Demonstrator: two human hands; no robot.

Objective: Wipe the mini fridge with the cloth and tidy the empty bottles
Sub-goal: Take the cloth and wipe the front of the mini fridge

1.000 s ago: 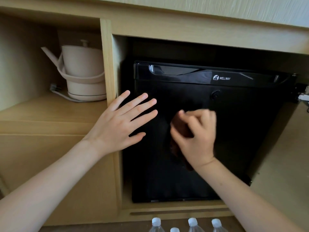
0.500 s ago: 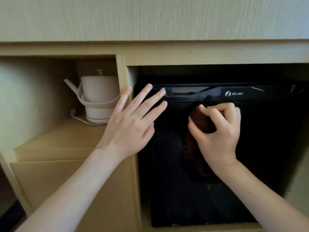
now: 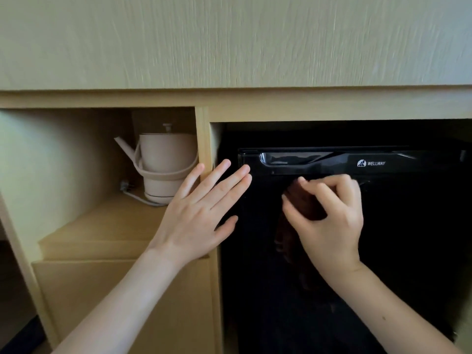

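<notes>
A black mini fridge (image 3: 398, 226) with a glossy door stands in the right bay of a wooden cabinet. My right hand (image 3: 329, 221) grips a dark brown cloth (image 3: 305, 203) against the upper part of the door, just under the handle strip. The cloth hangs down below my fingers and is hard to tell from the dark door. My left hand (image 3: 201, 213) is spread flat, fingers straight, over the fridge's upper left corner and the wooden post beside it. No bottles are in view.
A beige electric kettle (image 3: 166, 164) with its cord sits on the shelf in the left bay. A wooden post (image 3: 203, 139) divides the two bays. A wide wooden panel (image 3: 229, 42) runs across the top.
The view has tilted upward, so the bottles at the bottom edge dropped out of sight. My right hand has carried the cloth up the door toward the handle strip, and my left hand has risen too.
</notes>
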